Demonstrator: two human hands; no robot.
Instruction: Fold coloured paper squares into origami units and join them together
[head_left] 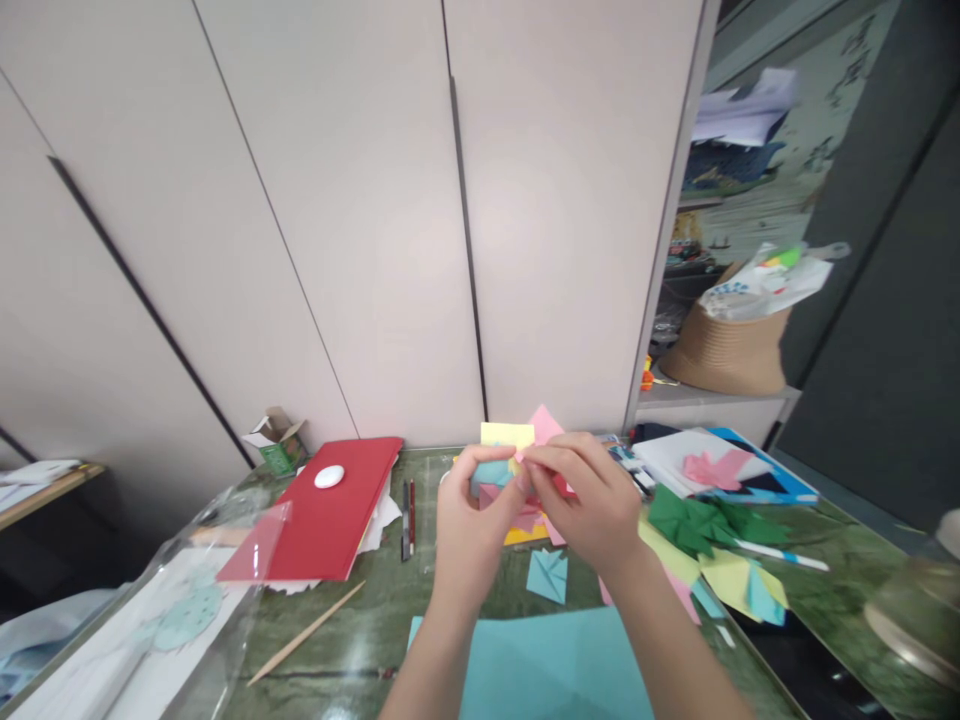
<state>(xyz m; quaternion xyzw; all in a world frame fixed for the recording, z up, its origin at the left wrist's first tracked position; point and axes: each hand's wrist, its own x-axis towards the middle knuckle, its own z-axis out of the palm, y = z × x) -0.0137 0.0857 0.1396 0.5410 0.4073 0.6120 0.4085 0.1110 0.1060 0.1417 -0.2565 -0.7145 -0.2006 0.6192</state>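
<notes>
Plainly, the green table (pixel 386 605) is crowded, so a stray forearm could knock something out of place. Towards its back left corner lies a red folder (pixel 322 515), loose papers poking out from under it; a bump might shift the lot. At the middle of the near edge, a large teal sheet (pixel 555 665) lies beneath the forearms and could crease if they drop onto it. Over the middle of the table, towards the back edge, the left hand (pixel 469 525) and right hand (pixel 596 500) are together, fingertips nearly meeting. Nearer the left edge, a wooden stick (pixel 307 632) could roll if nudged. Between the hands and the teal sheet sits a folded teal piece (pixel 547 575), which a lowered wrist might flatten. Smallest is the pink paper (pixel 519 457) pinched between both hands' fingertips: opposing pulls could tear it, too firm a squeeze could crush it, and the fingers hide its folds.
</notes>
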